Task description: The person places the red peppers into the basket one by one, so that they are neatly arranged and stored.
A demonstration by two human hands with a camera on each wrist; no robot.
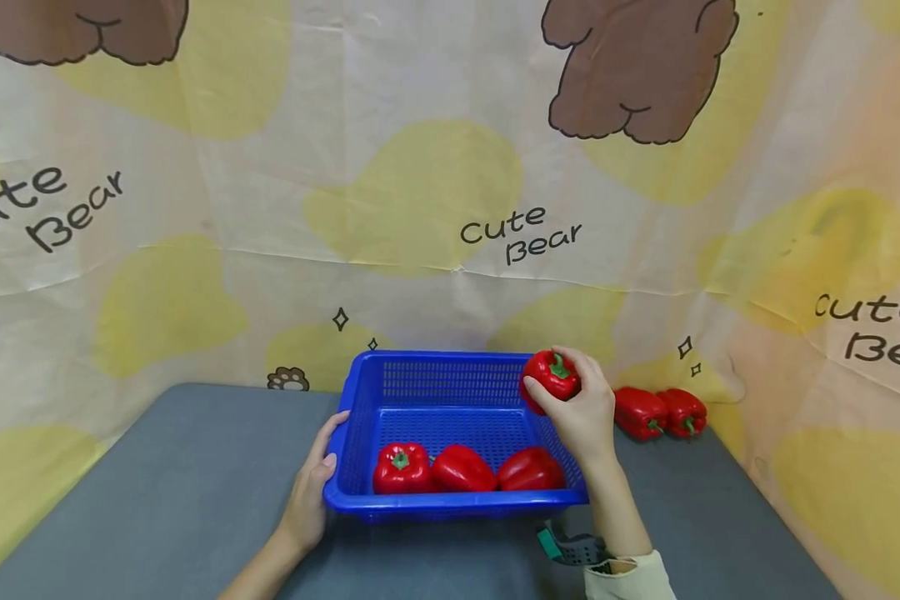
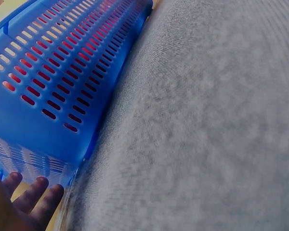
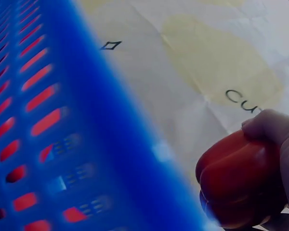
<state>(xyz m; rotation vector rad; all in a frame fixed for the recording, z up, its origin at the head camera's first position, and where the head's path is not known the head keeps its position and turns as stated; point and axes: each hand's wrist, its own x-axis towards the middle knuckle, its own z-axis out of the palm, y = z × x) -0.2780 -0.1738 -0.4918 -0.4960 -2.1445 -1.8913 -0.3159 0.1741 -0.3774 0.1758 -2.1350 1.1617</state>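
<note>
A blue plastic basket (image 1: 450, 502) stands on the table with three red bell peppers inside, along its near wall: one on the left (image 1: 402, 468), one in the middle (image 1: 462, 469), one on the right (image 1: 532, 469). My right hand (image 1: 581, 408) grips another red bell pepper (image 1: 552, 377) above the basket's right rim, its green stem showing in the head view. In the right wrist view this pepper (image 3: 236, 178) sits between thumb and fingers. My left hand (image 1: 311, 492) holds the basket's left side, thumb at the rim; its fingertips (image 2: 41, 183) lie against the outer end wall.
Two more red bell peppers, one (image 1: 640, 413) beside the other (image 1: 684, 412), lie on the grey table (image 1: 217, 492) to the right of the basket. A printed cloth (image 1: 412, 200) hangs behind the table and at its sides. A dark strap (image 1: 573, 546) is around the right wrist.
</note>
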